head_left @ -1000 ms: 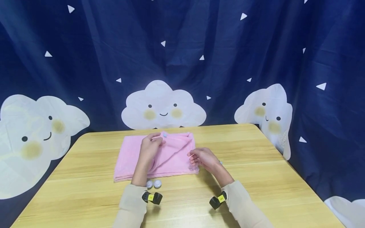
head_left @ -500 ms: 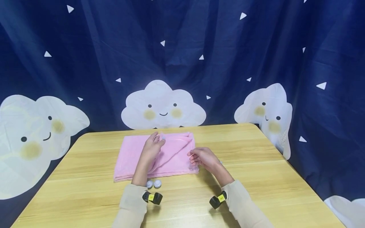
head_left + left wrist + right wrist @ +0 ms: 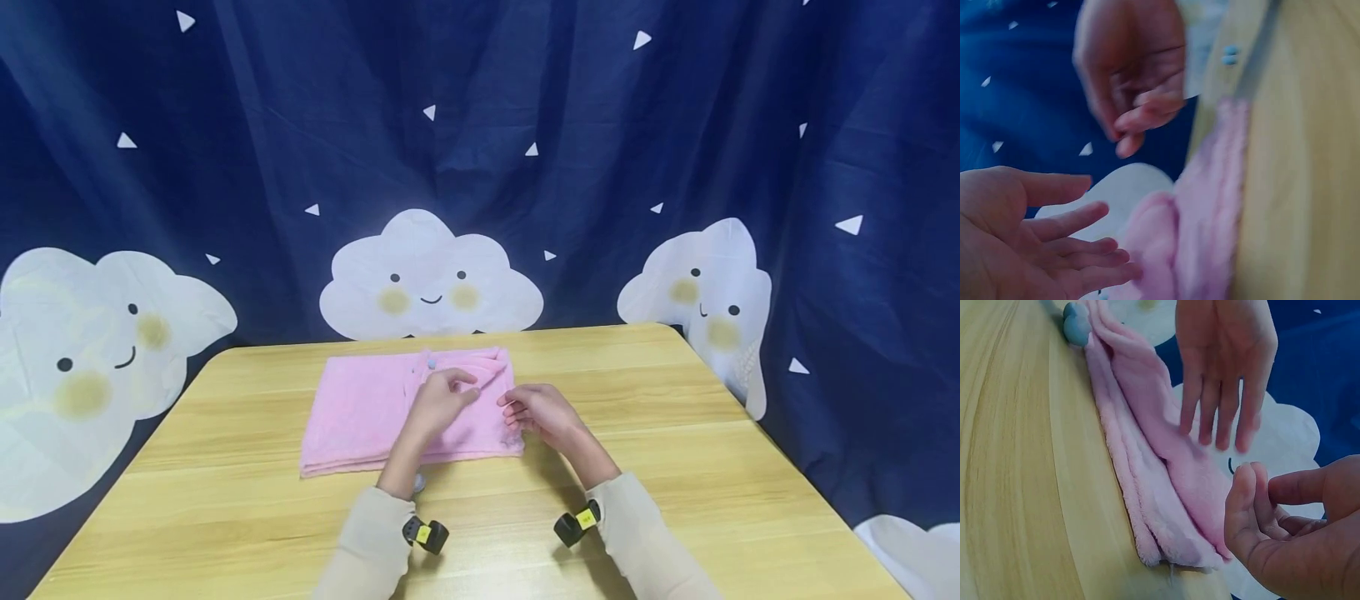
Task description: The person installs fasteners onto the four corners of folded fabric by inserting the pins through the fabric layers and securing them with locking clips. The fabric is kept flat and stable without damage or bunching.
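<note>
A folded pink plush cloth [image 3: 360, 408] lies near the back of the table, its right part turned over in a slanting flap. A small blue button-like spot [image 3: 432, 364] shows near its top edge. My left hand [image 3: 440, 404] hovers over the right half of the cloth with nothing in it; its fingers look straight and spread in the left wrist view. By the cloth's right edge, my right hand [image 3: 542, 412] is raised with loosely bent fingers, thumb close to the fingertips. Nothing shows between them in the right wrist view [image 3: 1291, 525].
Two rounded blue-grey pieces [image 3: 1077, 328] stand on the wooden table [image 3: 247, 533] before the cloth; my left wrist partly covers them in the head view. Small light-blue items [image 3: 1230, 55] lie to the right of the cloth. A dark blue curtain [image 3: 480, 183] with clouds hangs behind.
My left hand has left the cloth's upper flap by the blue spot and moved right and nearer to my right hand. The right hand has hardly moved.
</note>
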Tool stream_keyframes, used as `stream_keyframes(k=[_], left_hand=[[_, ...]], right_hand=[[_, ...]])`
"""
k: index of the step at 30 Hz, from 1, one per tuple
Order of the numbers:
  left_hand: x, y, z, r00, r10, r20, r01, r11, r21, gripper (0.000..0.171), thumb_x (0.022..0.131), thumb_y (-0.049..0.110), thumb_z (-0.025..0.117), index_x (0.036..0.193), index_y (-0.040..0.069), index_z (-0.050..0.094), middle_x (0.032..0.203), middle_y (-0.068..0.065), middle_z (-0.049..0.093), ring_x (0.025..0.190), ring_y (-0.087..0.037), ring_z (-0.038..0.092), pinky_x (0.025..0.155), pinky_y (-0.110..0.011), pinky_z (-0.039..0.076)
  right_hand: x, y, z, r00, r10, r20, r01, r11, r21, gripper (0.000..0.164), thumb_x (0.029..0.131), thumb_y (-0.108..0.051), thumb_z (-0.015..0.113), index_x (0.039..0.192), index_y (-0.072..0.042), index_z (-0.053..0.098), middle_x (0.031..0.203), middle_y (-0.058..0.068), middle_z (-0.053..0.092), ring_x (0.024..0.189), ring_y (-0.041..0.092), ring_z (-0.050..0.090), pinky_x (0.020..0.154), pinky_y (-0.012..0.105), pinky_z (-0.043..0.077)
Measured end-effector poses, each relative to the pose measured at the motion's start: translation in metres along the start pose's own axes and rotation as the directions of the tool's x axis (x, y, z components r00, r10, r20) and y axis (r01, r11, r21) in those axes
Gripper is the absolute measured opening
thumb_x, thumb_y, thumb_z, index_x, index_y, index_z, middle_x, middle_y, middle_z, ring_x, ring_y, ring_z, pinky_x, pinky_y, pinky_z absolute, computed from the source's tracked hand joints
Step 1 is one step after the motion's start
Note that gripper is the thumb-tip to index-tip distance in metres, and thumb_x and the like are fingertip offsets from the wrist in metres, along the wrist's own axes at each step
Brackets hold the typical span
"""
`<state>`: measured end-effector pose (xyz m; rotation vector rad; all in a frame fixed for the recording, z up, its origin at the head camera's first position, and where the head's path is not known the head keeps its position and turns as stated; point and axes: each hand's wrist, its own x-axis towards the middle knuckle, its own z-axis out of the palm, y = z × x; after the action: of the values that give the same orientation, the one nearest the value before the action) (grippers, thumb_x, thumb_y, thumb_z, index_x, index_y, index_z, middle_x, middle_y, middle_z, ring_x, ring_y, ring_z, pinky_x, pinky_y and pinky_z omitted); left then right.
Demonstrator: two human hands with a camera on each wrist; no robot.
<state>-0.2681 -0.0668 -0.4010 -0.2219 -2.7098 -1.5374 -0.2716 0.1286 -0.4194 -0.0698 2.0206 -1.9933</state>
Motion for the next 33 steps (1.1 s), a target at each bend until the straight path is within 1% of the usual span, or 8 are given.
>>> stream_keyframes(k=[2, 4, 7, 11, 19, 26, 29, 33], left_hand=[[-0.001, 0.001, 0.01, 0.999, 0.008, 0.041, -0.01, 0.998, 0.066, 0.023, 0.087, 0.015, 0.075, 0.108, 0.005, 0.074, 0.112, -0.018, 0.073, 0.08, -0.023, 0.063, 0.077, -0.042, 0.054], [-0.001, 0.001, 0.019, 0.997, 0.019, 0.073, -0.027, 0.992, 0.12, 0.018, 0.082, 0.012, 0.079, 0.098, 0.006, 0.075, 0.103, -0.016, 0.074, 0.073, -0.02, 0.059, 0.072, -0.039, 0.052], [-0.004, 0.001, 0.029, 0.993, 0.04, 0.115, -0.062, 0.98, 0.191, 0.016, 0.076, 0.006, 0.082, 0.089, 0.006, 0.075, 0.1, -0.016, 0.075, 0.084, -0.024, 0.066, 0.083, -0.043, 0.054], [-0.006, 0.0, 0.035, 0.979, 0.054, 0.198, -0.11, 0.954, 0.279, 0.021, 0.072, 0.002, 0.083, 0.091, 0.002, 0.074, 0.102, -0.015, 0.075, 0.098, -0.032, 0.068, 0.094, -0.049, 0.053], [-0.006, -0.002, 0.04, 0.966, 0.015, 0.257, -0.131, 0.889, 0.439, 0.035, 0.062, 0.002, 0.088, 0.094, 0.005, 0.073, 0.096, -0.01, 0.074, 0.1, -0.034, 0.066, 0.094, -0.042, 0.053], [-0.005, -0.007, 0.039, 0.966, 0.053, 0.251, -0.158, 0.893, 0.421, 0.014, 0.075, 0.005, 0.08, 0.088, 0.007, 0.074, 0.093, -0.01, 0.074, 0.092, -0.028, 0.066, 0.088, -0.04, 0.053], [-0.004, -0.008, 0.037, 0.973, 0.083, 0.216, -0.165, 0.905, 0.393, 0.004, 0.08, 0.006, 0.076, 0.084, 0.007, 0.076, 0.087, -0.008, 0.074, 0.081, -0.023, 0.064, 0.078, -0.038, 0.053], [-0.003, -0.008, 0.032, 0.981, 0.105, 0.16, -0.153, 0.934, 0.322, 0.005, 0.083, 0.004, 0.073, 0.082, 0.006, 0.077, 0.079, -0.004, 0.073, 0.071, -0.017, 0.06, 0.071, -0.034, 0.051]], right_hand=[[0.0, 0.0, -0.001, 1.0, -0.004, 0.002, 0.004, 1.0, 0.003, 0.03, 0.1, -0.008, 0.051, 0.113, 0.017, 0.061, 0.076, 0.001, 0.062, 0.07, 0.01, 0.06, 0.068, 0.022, 0.053], [0.0, 0.0, -0.001, 1.0, -0.006, 0.005, 0.006, 1.0, 0.004, 0.03, 0.1, -0.007, 0.05, 0.113, 0.018, 0.06, 0.076, 0.001, 0.062, 0.07, 0.009, 0.06, 0.067, 0.022, 0.052], [0.001, 0.001, -0.001, 1.0, -0.009, 0.012, 0.009, 1.0, 0.006, 0.03, 0.099, -0.007, 0.05, 0.113, 0.017, 0.061, 0.075, 0.001, 0.063, 0.07, 0.009, 0.06, 0.068, 0.022, 0.052], [0.0, 0.001, -0.001, 1.0, -0.011, 0.015, 0.011, 1.0, 0.009, 0.028, 0.099, -0.007, 0.05, 0.111, 0.017, 0.061, 0.074, 0.001, 0.063, 0.069, 0.009, 0.059, 0.067, 0.022, 0.052], [0.0, 0.001, 0.0, 1.0, -0.007, 0.01, 0.007, 1.0, 0.012, 0.028, 0.099, -0.007, 0.051, 0.11, 0.016, 0.062, 0.072, 0.001, 0.062, 0.067, 0.009, 0.059, 0.065, 0.021, 0.052], [-0.001, 0.0, -0.002, 1.0, -0.01, 0.018, 0.01, 1.0, 0.002, 0.029, 0.099, -0.007, 0.051, 0.112, 0.017, 0.061, 0.07, 0.0, 0.06, 0.064, 0.008, 0.057, 0.062, 0.02, 0.05], [-0.002, 0.0, -0.003, 1.0, -0.001, 0.013, 0.002, 0.999, -0.044, 0.032, 0.099, -0.012, 0.055, 0.115, 0.015, 0.063, 0.066, -0.002, 0.057, 0.06, 0.007, 0.051, 0.055, 0.019, 0.043], [-0.001, 0.0, -0.005, 0.999, 0.017, 0.029, -0.014, 0.993, -0.119, 0.038, 0.096, -0.017, 0.065, 0.123, 0.01, 0.063, 0.064, -0.003, 0.054, 0.057, 0.007, 0.046, 0.051, 0.019, 0.039]])
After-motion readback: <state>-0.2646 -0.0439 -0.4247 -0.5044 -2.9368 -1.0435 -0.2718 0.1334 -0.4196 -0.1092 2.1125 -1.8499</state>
